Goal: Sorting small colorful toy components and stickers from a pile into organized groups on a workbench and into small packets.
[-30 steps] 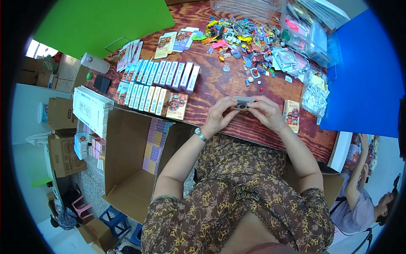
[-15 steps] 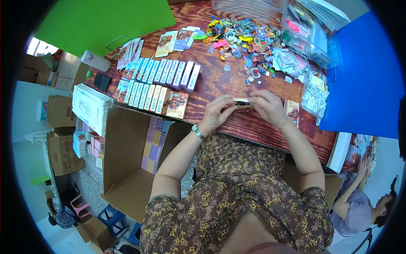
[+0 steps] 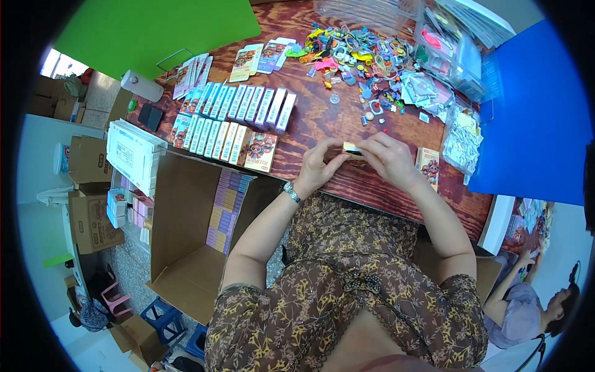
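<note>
Left hand (image 3: 320, 166) and right hand (image 3: 390, 162), fingers clamped on small box (image 3: 351, 148), near table (image 3: 313, 115) edge (bare wood beyond)

Light falls fairly evenly, a window (image 3: 61, 66) glares upper left, and edges bow.

Our left forearm (image 3: 263, 226): one, bare, rising from the lower centre of the frame, slanting up and right. Our left wrist (image 3: 292, 187): one, nearly straight. Our left hand (image 3: 319, 166): one, at centre, thumb and fingers (image 3: 325, 147) bent toward each other in a pinch, tips pointing right. Our right forearm (image 3: 437, 214): one, bare, rising from the lower right, slanting up and left. Our right hand (image 3: 392, 162): one, back uppermost, fingers curled, tips pointing left, near the left hand's; thumb tip unclear.
</note>
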A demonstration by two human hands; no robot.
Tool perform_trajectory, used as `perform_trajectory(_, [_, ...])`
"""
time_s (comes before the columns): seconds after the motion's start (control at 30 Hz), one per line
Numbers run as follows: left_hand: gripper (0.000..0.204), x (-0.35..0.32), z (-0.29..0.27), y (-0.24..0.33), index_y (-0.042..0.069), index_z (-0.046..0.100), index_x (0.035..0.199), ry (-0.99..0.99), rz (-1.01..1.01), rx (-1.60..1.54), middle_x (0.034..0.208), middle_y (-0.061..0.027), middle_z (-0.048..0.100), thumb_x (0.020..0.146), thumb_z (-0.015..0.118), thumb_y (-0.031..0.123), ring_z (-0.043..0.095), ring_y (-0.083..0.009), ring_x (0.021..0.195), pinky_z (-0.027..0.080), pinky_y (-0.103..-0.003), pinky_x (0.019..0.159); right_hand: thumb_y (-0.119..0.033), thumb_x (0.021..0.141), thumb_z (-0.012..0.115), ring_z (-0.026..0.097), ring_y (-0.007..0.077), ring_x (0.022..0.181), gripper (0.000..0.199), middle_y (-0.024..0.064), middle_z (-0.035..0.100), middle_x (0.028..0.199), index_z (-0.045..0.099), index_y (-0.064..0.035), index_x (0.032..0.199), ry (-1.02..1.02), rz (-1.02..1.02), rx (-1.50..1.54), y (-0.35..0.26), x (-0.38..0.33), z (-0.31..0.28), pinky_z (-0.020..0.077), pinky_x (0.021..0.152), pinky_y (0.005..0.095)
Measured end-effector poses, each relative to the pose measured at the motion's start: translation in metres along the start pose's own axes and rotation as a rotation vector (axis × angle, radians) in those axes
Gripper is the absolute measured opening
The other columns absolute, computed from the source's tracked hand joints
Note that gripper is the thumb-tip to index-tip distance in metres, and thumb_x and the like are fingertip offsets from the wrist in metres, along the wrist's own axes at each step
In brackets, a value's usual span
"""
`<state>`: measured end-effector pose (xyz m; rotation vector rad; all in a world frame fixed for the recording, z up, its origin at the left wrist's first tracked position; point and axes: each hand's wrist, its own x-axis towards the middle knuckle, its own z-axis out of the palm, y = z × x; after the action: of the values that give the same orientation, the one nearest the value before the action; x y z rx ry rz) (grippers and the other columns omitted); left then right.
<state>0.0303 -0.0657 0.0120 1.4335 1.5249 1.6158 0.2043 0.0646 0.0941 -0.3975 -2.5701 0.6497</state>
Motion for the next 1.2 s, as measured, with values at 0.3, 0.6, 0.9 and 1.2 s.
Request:
perform_trajectory(0.3, [0.035,0.003,0.001,0.013,0.002,0.062,0.119,0.031,0.16,0.196,0.119,-0.0176,0.066,0.086,0.072,-0.004,0.071,-0.0273,0.102,0.061,-0.033,0.082,-0.007,0.08,0.067,0.062,0.023,0.086,0.018,0.0053,0.057,0.089,0.068,-0.0067,0.098,0.052,-0.155,-0.303,-0.023,-0.009,0.013,0.0545,0.069,0.0352])
perform_trajectory(0.6, [0.033,0.003,-0.01,0.009,0.004,0.066,0.114,-0.072,0.456,0.436,0.125,-0.0193,0.062,0.082,0.071,-0.006,0.07,-0.0329,0.099,0.061,-0.035,0.078,0.001,0.074,0.071,0.063,0.0273,0.093,0.033,0.0088,0.06,0.094,0.069,-0.0033,0.107,0.063,-0.204,-0.171,-0.014,-0.022,0.014,0.0547,0.076,0.0356])
perform_trajectory(0.9, [0.029,-0.002,0.008,0.018,0.003,0.065,0.112,0.078,0.19,0.227,0.112,-0.0173,0.064,0.084,0.071,-0.002,0.067,-0.0317,0.099,0.055,-0.036,0.082,-0.002,0.083,0.072,0.063,0.0327,0.107,0.038,0.0127,0.065,0.112,0.066,-0.0068,0.121,0.096,-0.028,0.115,0.001,-0.025,0.005,0.0538,0.087,0.0402])
perform_trajectory(1.2, [0.035,-0.012,-0.076,0.039,0.001,0.06,0.122,0.105,-0.003,0.83,0.104,-0.0188,0.064,0.088,0.064,0.003,0.062,-0.0374,0.097,0.05,-0.045,0.084,-0.009,0.091,0.067,0.069,0.0292,0.093,0.03,0.0147,0.07,0.102,0.067,-0.0051,0.12,-0.122,0.142,-0.043,0.038,-0.046,-0.022,0.0553,0.079,0.0391])
